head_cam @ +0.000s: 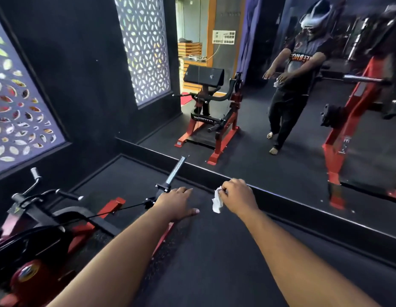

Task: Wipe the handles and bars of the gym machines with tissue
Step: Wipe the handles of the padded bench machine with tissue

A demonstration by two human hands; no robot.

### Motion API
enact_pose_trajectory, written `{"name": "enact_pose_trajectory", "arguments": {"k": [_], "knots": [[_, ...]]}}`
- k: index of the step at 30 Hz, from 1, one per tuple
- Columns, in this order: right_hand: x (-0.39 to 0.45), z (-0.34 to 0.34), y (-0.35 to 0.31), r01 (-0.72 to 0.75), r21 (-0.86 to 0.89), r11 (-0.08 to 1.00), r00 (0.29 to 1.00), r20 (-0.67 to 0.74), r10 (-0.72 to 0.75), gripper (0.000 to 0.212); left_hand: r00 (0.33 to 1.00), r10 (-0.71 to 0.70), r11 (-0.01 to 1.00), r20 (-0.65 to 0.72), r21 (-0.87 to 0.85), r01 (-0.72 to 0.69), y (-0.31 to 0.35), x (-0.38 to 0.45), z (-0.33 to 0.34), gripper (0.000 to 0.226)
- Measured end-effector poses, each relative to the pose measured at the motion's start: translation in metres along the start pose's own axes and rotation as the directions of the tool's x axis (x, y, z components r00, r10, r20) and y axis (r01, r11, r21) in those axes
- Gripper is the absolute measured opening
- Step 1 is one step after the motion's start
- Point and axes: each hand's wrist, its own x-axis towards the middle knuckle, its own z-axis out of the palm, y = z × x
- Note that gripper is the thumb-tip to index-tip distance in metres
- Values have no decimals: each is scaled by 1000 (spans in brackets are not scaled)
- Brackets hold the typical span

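**Tissue in hand, bar just ahead**

Far left: red-and-black gym machine (37, 229) with black rubber-gripped handles (68, 194), none wiped at this instant. Next, ribbed silver steel bar (176, 171) jutting toward the wall mirror (303, 107). Left hand (178, 203) flat, fingers straight, holding nothing, just short of the bar's black collar. Right hand (238, 197) curled round a crumpled white tissue (217, 201), apart from any metal. Risks, as judged: thin tissue snagging and tearing on the ribbing; loose bar swinging under pressure. Black cable (117, 210) crossing the reach toward the left handles.
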Motion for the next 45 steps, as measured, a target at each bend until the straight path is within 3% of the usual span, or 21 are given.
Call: {"name": "enact_pose_trajectory", "arguments": {"k": [11,18,30,40,45], "knots": [[220,65,35,97,-92,991,992,89,-88,25,998,-53,997,24,-63,54,-65,210,-24,92],[395,111,14,157,-117,981,981,132,-141,24,995,-92,975,40,-202,98,-151,355,-54,91],[676,176,-21,283,-106,953,954,134,-268,24,973,-229,949,25,-216,229,-296,569,-117,92],[908,248,-53,560,-86,824,819,205,-535,26,889,-454,859,56,-239,454,-390,733,-144,88],[981,274,-94,617,-25,787,770,225,-597,25,849,-524,806,66,-284,519,-428,776,-151,91]]}}
